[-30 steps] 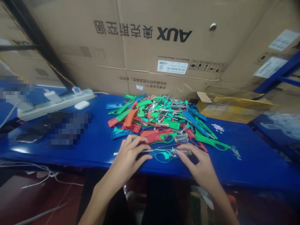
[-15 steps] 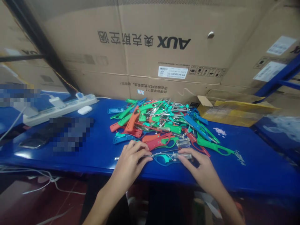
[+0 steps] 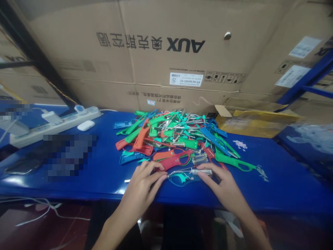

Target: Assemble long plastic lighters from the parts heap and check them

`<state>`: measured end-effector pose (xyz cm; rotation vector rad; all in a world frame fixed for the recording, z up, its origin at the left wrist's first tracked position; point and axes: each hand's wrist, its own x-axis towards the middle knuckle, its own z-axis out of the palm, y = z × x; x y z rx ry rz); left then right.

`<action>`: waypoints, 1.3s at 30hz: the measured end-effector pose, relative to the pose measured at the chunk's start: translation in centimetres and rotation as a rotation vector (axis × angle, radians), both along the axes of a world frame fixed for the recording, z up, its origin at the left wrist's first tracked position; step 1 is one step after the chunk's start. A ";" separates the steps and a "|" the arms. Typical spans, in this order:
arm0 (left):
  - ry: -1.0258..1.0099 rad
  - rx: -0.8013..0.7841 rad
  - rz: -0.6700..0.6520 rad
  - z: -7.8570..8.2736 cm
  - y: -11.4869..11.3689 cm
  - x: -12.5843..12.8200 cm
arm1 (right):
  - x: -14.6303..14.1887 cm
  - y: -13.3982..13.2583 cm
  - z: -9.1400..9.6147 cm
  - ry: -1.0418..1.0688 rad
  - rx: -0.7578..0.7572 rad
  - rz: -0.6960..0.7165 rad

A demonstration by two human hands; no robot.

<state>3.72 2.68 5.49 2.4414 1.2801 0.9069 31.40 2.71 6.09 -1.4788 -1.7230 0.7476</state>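
Apparently pinching a thin wire [image 3: 174,172] with the left hand [image 3: 145,180] and clamping a clear tube [image 3: 205,172] in the right hand [image 3: 221,180] — likely to steady both over the blue casing [image 3: 194,179], which sits on the tabletop [image 3: 273,152] before the pile [image 3: 191,143].

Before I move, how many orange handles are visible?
2 clearly: an orange handle at the left of the pile, another behind the red handle by the left hand; more may be hidden.

2 hands [image 3: 145,182] [image 3: 221,180], 1 power strip [image 3: 70,121], 1 white case [image 3: 85,125]
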 end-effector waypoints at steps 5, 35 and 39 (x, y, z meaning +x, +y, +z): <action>0.005 0.010 0.016 -0.2 0.2 0.1 | 0.0 0.0 0.0 -0.008 0.003 0.004; 0.303 0.055 -0.183 0.4 0.7 -0.8 | -0.3 0.0 0.5 -0.019 0.006 -0.039; 0.285 0.083 -0.154 0.3 0.6 -0.6 | -0.5 0.2 0.4 -0.022 0.013 -0.030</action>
